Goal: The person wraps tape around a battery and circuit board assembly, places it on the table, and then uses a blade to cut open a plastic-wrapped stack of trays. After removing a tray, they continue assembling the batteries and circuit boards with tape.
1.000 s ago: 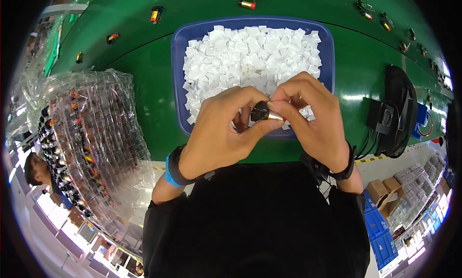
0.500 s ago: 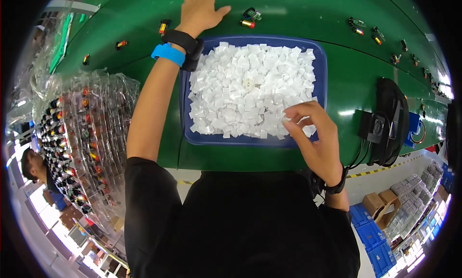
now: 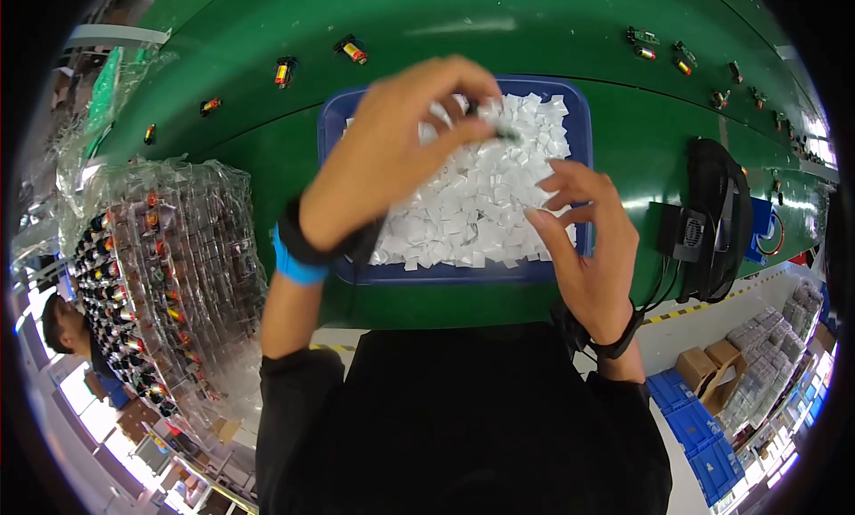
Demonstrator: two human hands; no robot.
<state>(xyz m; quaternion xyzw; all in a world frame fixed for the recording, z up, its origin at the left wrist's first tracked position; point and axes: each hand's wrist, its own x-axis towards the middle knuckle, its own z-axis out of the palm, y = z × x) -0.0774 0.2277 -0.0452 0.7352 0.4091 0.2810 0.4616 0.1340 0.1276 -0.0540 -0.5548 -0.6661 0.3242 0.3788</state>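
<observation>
A blue tray (image 3: 581, 123) full of small white square pieces (image 3: 485, 203) lies on the green table before me. Over its left and middle part is my left hand (image 3: 405, 145), blurred by motion. Its fingers are closed on a small dark-green circuit board (image 3: 506, 134), also smeared, so its details cannot be made out. My right hand (image 3: 592, 239) hovers above the tray's right edge, thumb and fingers curved but apart. Whether a white piece clings to its fingertips I cannot tell. The left hand hides the tray's upper left part.
Small red-and-yellow cylinder parts (image 3: 354, 52) dot the table's far side, several with boards. On the right lie a black bag (image 3: 717, 221) and a black box with a fan grille (image 3: 686, 232). Stacked clear plastic trays (image 3: 191, 283) of parts stand at left, a person beyond.
My left hand has come back from the far side to above the tray, and the board-and-cylinder part beyond the tray is gone from its place. My right thumb and finger have parted.
</observation>
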